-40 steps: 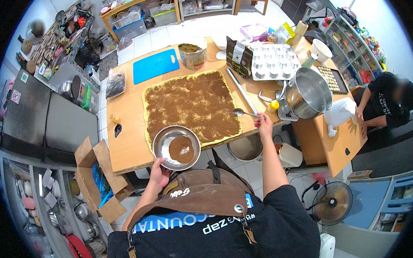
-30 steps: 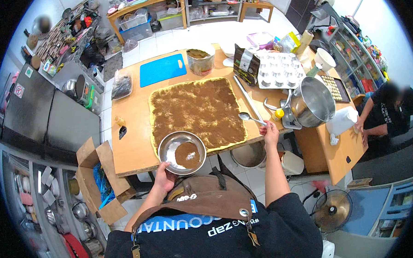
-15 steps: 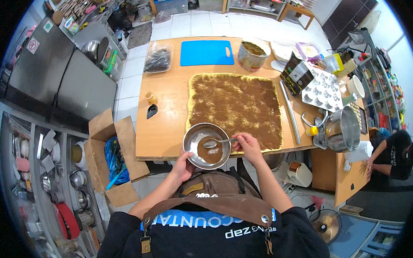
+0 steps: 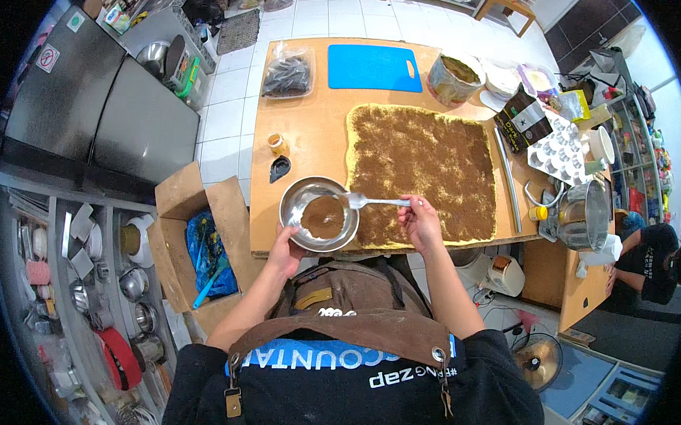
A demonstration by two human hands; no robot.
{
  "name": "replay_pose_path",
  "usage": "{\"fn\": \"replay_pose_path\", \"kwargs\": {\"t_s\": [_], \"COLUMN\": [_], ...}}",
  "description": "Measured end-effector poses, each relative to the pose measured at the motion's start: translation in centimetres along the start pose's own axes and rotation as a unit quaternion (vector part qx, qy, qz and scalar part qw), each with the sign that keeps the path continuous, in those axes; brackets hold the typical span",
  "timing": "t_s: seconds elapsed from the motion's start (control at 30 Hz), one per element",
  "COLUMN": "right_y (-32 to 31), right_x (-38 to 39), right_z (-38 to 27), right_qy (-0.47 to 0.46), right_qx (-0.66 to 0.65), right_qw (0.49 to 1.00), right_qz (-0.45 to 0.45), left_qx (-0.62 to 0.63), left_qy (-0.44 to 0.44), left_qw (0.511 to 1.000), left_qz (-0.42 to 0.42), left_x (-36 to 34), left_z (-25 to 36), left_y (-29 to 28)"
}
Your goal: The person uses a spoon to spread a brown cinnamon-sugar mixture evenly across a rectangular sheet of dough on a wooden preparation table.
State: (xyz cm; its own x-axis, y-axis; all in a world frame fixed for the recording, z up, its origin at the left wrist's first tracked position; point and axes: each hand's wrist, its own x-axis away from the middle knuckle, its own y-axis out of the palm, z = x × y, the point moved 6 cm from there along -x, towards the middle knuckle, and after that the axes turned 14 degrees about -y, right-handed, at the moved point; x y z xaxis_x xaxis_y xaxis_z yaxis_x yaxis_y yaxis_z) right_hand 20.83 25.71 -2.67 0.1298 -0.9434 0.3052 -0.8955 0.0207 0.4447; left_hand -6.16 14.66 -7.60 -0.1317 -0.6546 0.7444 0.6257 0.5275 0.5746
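In my left hand (image 4: 286, 248) I hold a steel bowl (image 4: 296, 195) by its near-left rim, with brown powder (image 4: 321, 218) inside. Pinched in my right hand (image 4: 420, 222) is the handle of a metal spoon (image 4: 383, 201), whose head is at the bowl's right rim, blurred. Behind and right of the bowl, a pale dough sheet (image 4: 426, 167) covered unevenly with brown powder lies on the wooden table (image 4: 299, 119). Left of the bowl are a small jar (image 4: 277, 144) and a black object (image 4: 280, 168).
A metal rod (image 4: 507, 178), steel pot (image 4: 583, 215), white mold tray (image 4: 556, 153) and dark pouch (image 4: 515, 121) crowd the right. A blue board (image 4: 366, 65) lies at the back. A cardboard box (image 4: 173, 220) stands left. A co-worker (image 4: 654, 256) is at the far right.
My right hand has brought the spoon leftward from beside the dough to inside the bowl, then slightly up toward its right rim. The view has swung, shifting the table's contents right.
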Motion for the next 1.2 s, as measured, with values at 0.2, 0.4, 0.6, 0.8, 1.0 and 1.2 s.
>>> {"fn": "replay_pose_path", "kwargs": {"t_s": [0.2,0.4,0.6,0.8,1.0,1.2], "right_y": [-1.6,-1.2,-1.2,-0.9,-2.3,-2.1], "right_x": [-4.4,-7.5,-8.7,-9.6,-9.8,-7.9], "right_z": [0.1,2.1,2.7,2.1,2.1,1.8], "right_qy": [-0.152,-0.191,-0.216,-0.226,-0.224,-0.200], "right_qx": [0.053,0.146,0.129,0.130,0.140,0.148], "right_qw": [0.981,0.965,0.964,0.961,0.959,0.965], "right_qz": [0.107,0.103,0.087,0.097,0.103,0.088], "left_qx": [0.042,0.081,0.108,0.124,0.110,0.089], "left_qy": [0.018,0.042,0.027,0.021,0.027,0.037], "left_qw": [0.999,0.996,0.994,0.992,0.994,0.995], "left_qz": [0.008,0.025,0.012,0.005,0.012,0.025], "left_x": [0.5,2.4,2.7,2.4,3.0,2.7], "left_z": [1.5,2.4,2.2,1.9,2.3,1.9], "left_y": [-6.4,-7.8,-8.3,-8.9,-7.4,-6.7]}}
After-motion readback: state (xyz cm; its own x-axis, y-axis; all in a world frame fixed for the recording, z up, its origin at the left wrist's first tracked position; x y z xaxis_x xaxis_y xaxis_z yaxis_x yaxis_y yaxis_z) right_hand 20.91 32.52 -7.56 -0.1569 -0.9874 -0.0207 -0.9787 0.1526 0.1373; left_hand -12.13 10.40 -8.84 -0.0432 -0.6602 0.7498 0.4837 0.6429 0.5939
